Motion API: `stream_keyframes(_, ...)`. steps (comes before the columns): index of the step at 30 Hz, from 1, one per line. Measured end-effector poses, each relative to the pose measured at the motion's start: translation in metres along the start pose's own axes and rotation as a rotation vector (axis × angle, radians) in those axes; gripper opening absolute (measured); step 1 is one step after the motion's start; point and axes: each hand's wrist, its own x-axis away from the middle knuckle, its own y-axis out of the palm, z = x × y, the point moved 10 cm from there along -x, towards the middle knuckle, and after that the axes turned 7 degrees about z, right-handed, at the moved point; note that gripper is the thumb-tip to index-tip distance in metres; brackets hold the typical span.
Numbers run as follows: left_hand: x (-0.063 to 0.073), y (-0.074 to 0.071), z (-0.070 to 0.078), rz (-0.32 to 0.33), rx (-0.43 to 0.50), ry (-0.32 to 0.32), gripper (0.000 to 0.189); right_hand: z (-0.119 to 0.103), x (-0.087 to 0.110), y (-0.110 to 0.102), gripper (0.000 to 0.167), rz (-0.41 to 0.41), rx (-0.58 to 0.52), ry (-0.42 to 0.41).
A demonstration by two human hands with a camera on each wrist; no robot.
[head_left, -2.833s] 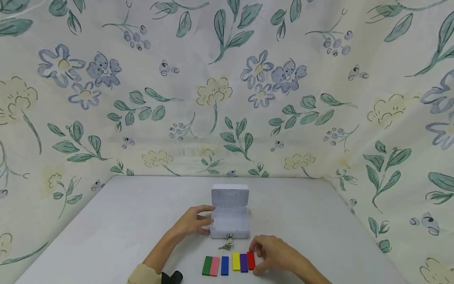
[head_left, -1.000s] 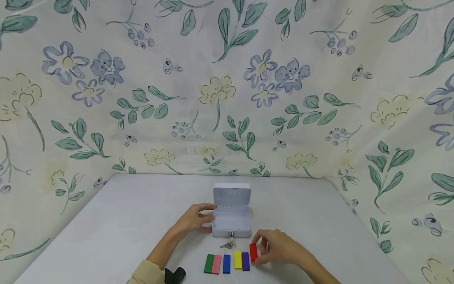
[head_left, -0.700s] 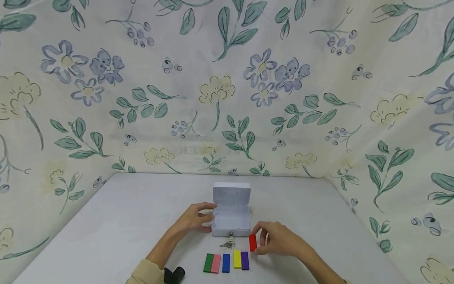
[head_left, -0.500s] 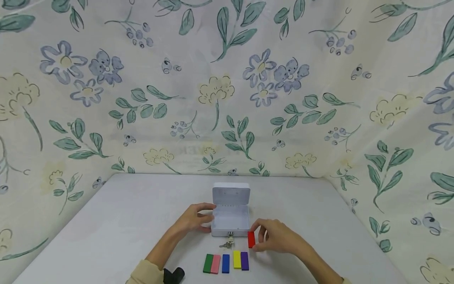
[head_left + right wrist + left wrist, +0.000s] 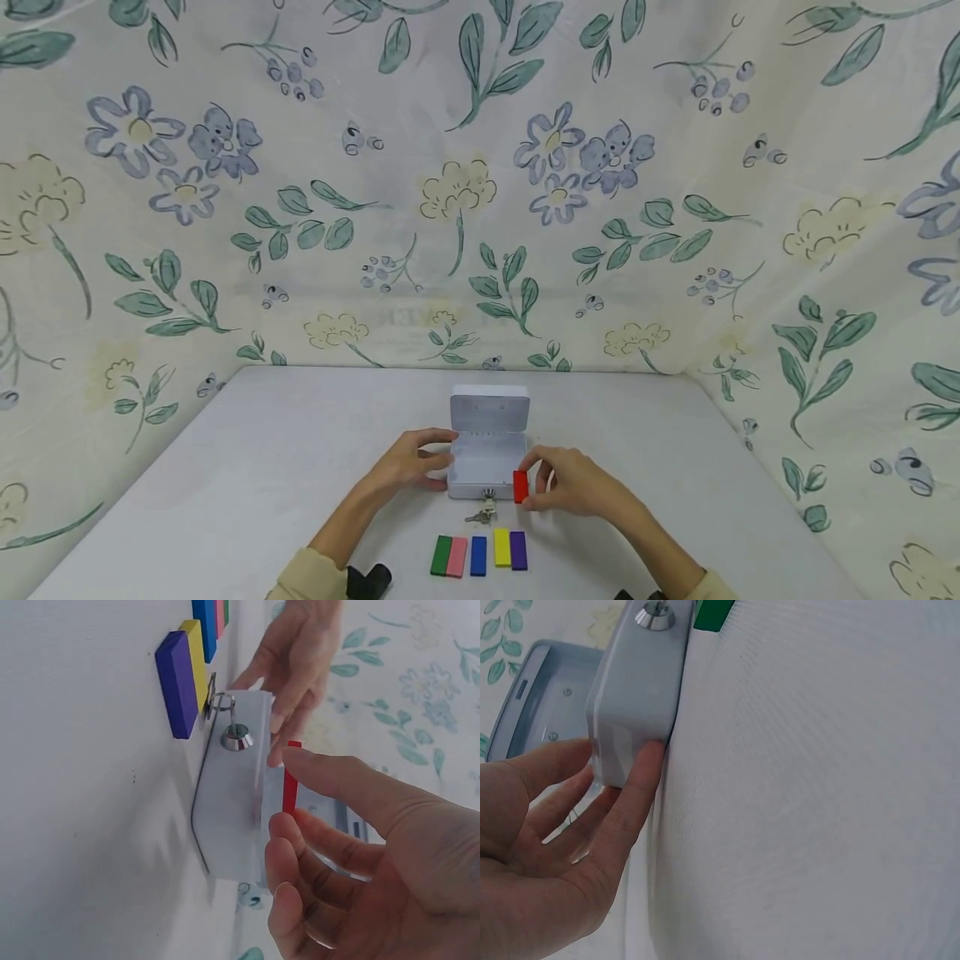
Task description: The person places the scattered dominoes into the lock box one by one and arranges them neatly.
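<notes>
My right hand pinches a flat red block by its two ends, thumb at one end and fingertips at the other. In the head view the block overlaps the front right corner of a white cash box. The lid of this box stands up at the back, and its bare interior shows. Keys hang from the lock on the front wall. My left hand rests extended fingers against the box's left side, with the fingertips right at the wall.
Before the box, on the white table, lie a green block, a pink block, a blue block, a yellow block and a purple block. Behind the table hangs a floral cloth.
The right hand has lifted the red block from beside the purple one and carried it forward, then left, to the box's front right corner. The left hand stays at the box.
</notes>
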Motion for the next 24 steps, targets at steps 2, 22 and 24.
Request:
stream_keyframes(2, 0.000, 0.000, 0.000, 0.002, 0.001, -0.003, 0.046, -0.001, -0.003, -0.001, 0.040, 0.007, 0.008, -0.012)
stream_keyframes(22, -0.001, 0.000, -0.003, 0.007, 0.015, -0.008, 0.045, 0.001, -0.028, -0.005, 0.040, 0.058, 0.055, -0.004)
stream_keyframes(24, -0.001, 0.000, -0.003, 0.005, 0.014, -0.008, 0.045, 0.003, -0.031, -0.005, 0.041, 0.062, 0.063, 0.007)
